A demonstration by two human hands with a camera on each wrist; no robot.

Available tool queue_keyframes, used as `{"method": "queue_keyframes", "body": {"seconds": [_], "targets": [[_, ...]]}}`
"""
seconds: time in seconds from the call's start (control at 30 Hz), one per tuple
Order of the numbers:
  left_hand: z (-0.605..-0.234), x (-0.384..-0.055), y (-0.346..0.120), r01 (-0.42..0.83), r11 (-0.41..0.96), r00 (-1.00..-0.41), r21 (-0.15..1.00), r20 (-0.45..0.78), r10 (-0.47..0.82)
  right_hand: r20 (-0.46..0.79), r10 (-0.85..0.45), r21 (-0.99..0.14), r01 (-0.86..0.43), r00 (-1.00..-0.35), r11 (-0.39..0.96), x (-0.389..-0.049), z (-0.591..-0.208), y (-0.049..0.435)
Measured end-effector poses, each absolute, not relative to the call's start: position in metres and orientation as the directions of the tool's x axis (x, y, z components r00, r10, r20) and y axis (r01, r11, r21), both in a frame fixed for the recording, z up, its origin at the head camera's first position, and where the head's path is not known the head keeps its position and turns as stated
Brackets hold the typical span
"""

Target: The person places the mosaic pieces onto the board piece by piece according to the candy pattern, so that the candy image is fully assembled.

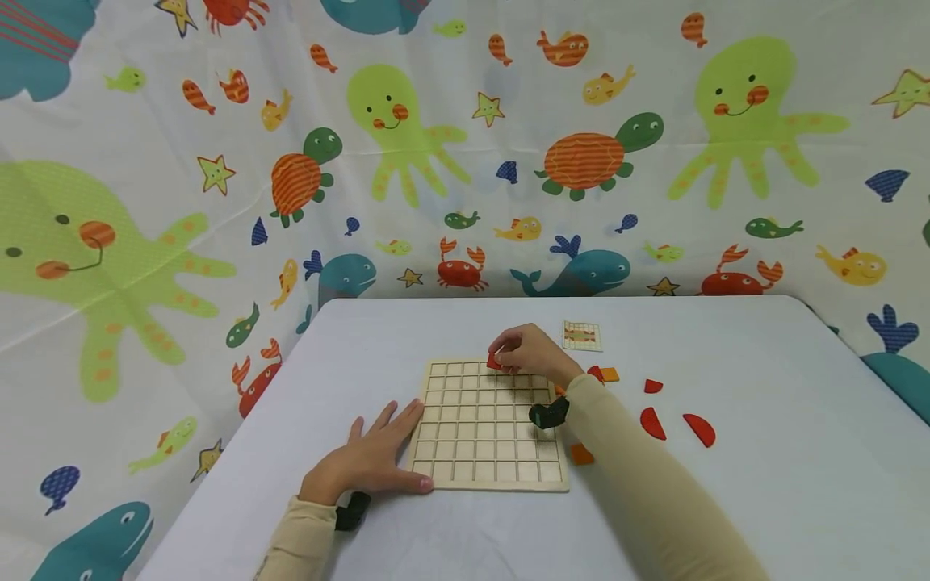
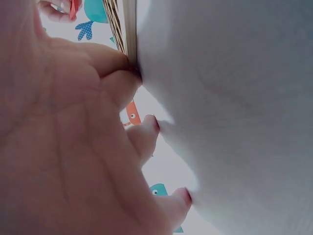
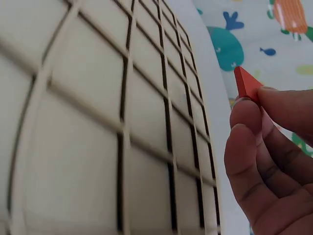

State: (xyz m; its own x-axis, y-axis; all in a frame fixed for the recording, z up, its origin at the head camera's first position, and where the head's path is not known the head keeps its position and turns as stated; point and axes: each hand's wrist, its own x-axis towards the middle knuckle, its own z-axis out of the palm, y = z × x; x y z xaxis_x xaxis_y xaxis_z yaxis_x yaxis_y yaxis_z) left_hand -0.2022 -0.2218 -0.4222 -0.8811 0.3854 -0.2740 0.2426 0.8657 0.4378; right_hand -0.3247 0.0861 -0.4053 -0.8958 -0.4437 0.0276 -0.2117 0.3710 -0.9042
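Observation:
A square wooden grid board (image 1: 475, 423) lies on the white table, its raised ribs forming rows of square cells. My left hand (image 1: 374, 462) rests at its left side with fingers spread, index finger and thumb against the board's edge. In the left wrist view, the fingertips (image 2: 182, 196) press down on the tabletop. Over the board's far edge, my right hand (image 1: 529, 353) pinches a small red piece (image 3: 247, 84) between thumb and fingers. The piece is flat with straight edges and a pointed corner, tilted up above the grid in the right wrist view.
Right of the board lie red half-round pieces (image 1: 700, 430), a smaller red piece (image 1: 653, 386) and orange squares (image 1: 582, 454), some partly hidden by the right arm. A small pattern card (image 1: 582, 336) lies behind the right hand. A sea-animal curtain (image 1: 501, 226) hangs behind the table.

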Motion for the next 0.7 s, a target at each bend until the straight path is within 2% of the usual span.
{"method": "queue_keyframes", "body": {"seconds": [0.47,0.7], "targets": [[-0.422,-0.201,-0.219,0.254,0.865,-0.885,0.432,-0.258,0.389,0.027,-0.508,-0.887,-0.255,-0.861,0.385,-0.313,-0.415,0.015],[-0.422,-0.200,-0.220,0.255,0.872,-0.889,0.418,-0.254,0.382,0.073,-0.550,-0.831,-0.355,-0.832,0.428,-0.311,-0.419,-0.006]]}}
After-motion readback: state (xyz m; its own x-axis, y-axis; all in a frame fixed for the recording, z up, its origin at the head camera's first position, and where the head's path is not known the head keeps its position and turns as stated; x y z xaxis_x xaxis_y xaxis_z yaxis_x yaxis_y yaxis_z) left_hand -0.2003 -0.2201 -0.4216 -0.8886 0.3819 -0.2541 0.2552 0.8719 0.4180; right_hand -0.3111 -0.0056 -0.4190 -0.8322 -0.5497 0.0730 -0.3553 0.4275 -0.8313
